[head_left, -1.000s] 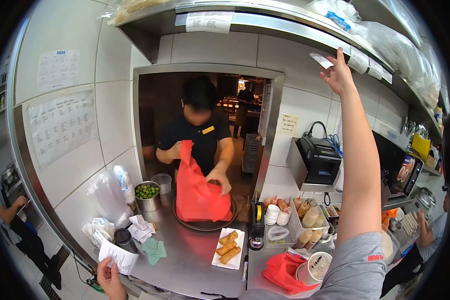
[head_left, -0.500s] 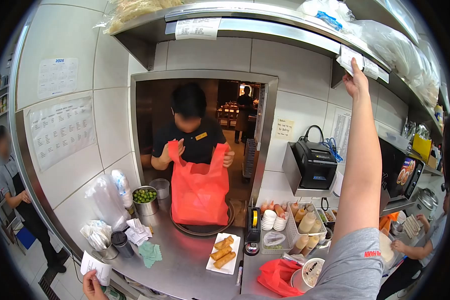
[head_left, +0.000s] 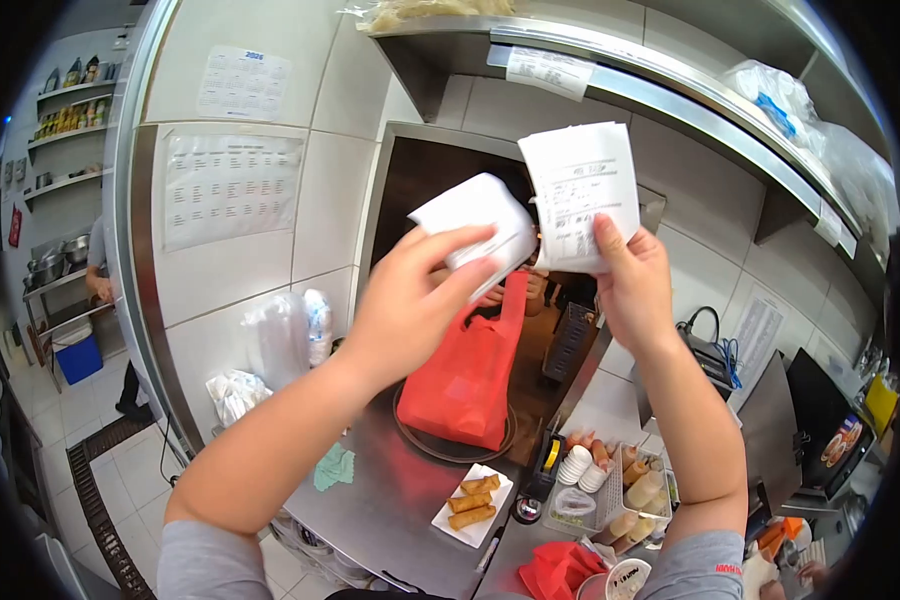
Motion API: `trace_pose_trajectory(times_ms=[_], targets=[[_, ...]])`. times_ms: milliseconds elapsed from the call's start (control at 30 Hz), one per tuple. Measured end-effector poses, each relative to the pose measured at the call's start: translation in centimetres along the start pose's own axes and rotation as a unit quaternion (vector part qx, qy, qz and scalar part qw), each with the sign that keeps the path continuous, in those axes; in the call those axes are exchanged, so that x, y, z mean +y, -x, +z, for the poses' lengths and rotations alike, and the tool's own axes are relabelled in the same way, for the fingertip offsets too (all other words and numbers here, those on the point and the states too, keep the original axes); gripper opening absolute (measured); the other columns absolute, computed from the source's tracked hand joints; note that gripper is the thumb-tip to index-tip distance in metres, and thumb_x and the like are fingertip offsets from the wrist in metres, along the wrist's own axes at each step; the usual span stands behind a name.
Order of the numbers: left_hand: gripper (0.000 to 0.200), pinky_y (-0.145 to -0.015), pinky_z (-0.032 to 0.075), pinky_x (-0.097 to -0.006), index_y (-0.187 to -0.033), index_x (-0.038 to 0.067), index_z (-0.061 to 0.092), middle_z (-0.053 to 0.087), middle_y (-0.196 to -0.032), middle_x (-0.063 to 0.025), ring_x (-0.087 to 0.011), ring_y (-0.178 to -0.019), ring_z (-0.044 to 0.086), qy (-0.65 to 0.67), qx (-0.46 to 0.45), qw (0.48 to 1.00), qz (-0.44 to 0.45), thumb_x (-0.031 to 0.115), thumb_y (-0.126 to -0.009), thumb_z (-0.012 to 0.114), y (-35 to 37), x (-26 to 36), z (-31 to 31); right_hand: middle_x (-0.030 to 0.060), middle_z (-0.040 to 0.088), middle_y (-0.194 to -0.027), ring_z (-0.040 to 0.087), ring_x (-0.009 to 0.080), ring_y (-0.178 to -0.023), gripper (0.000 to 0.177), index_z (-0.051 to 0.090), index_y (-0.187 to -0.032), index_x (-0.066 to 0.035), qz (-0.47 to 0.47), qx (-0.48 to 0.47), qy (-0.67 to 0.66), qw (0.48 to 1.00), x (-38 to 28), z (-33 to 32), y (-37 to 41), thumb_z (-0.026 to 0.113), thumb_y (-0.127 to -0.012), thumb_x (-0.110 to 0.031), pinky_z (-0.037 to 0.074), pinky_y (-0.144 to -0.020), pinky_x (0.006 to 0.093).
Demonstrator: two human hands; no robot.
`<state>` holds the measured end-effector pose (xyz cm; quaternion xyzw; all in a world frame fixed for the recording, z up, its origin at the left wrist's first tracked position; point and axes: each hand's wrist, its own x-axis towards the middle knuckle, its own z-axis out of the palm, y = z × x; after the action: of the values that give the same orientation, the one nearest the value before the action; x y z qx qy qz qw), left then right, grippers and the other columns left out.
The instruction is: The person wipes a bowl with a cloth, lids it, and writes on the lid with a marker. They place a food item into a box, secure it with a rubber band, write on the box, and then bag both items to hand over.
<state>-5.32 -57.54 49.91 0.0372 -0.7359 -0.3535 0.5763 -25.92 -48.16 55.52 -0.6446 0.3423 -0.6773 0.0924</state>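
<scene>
Both my hands are raised in front of the serving window, each with printed paper slips in it. My left hand [head_left: 410,295] pinches a white receipt [head_left: 488,222], a little blurred and tilted. Beside it, my right hand [head_left: 638,285] grips a small stack of receipts [head_left: 580,185] between thumb and fingers, the print facing me. The two lots of paper come close together at their inner edges. Behind and below them, a red carry bag [head_left: 460,380] stands on a round dark tray [head_left: 415,440], and a person's hand [head_left: 532,290] shows by its handle.
A white plate [head_left: 445,518] of fried rolls [head_left: 473,510] lies on the steel counter [head_left: 370,510]. To the right is a basket of sauce bottles [head_left: 645,490]. Overhead runs a steel shelf [head_left: 660,85] with a slip rail [head_left: 548,72]. A green cloth [head_left: 334,467] lies at left.
My right hand has come down from the shelf rail with the receipts. My left hand has risen from the lower left with its receipt. The view has turned left and tilted.
</scene>
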Motion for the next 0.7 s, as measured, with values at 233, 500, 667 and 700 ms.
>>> trace_pose_trajectory(times_ms=[233, 500, 667, 700], targets=[[0.021, -0.070, 0.049, -0.0253, -0.103, -0.003, 0.070, 0.062, -0.100, -0.0060, -0.0092, -0.082, 0.061, 0.145, -0.001, 0.983, 0.110, 0.015, -0.093, 0.065, -6.1, -1.9, 3.6, 0.0086, 0.071, -0.097, 0.065, 0.0108, -0.087, 0.035, 0.067, -0.107, 0.002, 0.001, 0.005, 0.034, 0.999, -0.8, 0.0, 0.2, 0.056, -0.100, -0.030, 0.050, -0.079, 0.0259], [0.020, -0.066, 0.047, -0.0237, -0.101, -0.002, 0.069, 0.063, -0.094, -0.0042, -0.0091, -0.078, 0.061, 0.129, 0.048, 0.973, 0.187, 0.015, -0.090, 0.068, -9.6, -3.6, 7.0, 0.0087, 0.071, -0.097, 0.064, 0.0107, -0.088, 0.037, 0.067, -0.105, 0.003, -0.009, 0.033, 0.142, 0.989, -0.7, -2.3, -0.4, 0.054, -0.101, -0.032, 0.050, -0.080, 0.0261], [0.017, -0.068, 0.054, -0.0280, -0.106, 0.003, 0.065, 0.065, -0.094, -0.0048, -0.0096, -0.082, 0.063, 0.210, -0.062, 0.972, 0.080, 0.014, -0.094, 0.063, -13.0, -3.8, 8.1, 0.0087, 0.070, -0.096, 0.064, 0.0102, -0.086, 0.039, 0.065, -0.105, 0.004, 0.035, 0.073, 0.058, 0.995, -0.7, -3.4, -1.4, 0.055, -0.101, -0.034, 0.050, -0.079, 0.0258], [0.017, -0.066, 0.054, -0.0288, -0.104, 0.003, 0.065, 0.066, -0.092, -0.0042, -0.0094, -0.080, 0.063, 0.217, -0.049, 0.972, 0.079, 0.016, -0.095, 0.063, -13.8, -3.9, 8.4, 0.0087, 0.070, -0.096, 0.064, 0.0102, -0.086, 0.039, 0.065, -0.105, 0.004, 0.031, 0.080, 0.062, 0.994, -0.4, -4.1, -1.5, 0.055, -0.101, -0.034, 0.050, -0.079, 0.0258]])
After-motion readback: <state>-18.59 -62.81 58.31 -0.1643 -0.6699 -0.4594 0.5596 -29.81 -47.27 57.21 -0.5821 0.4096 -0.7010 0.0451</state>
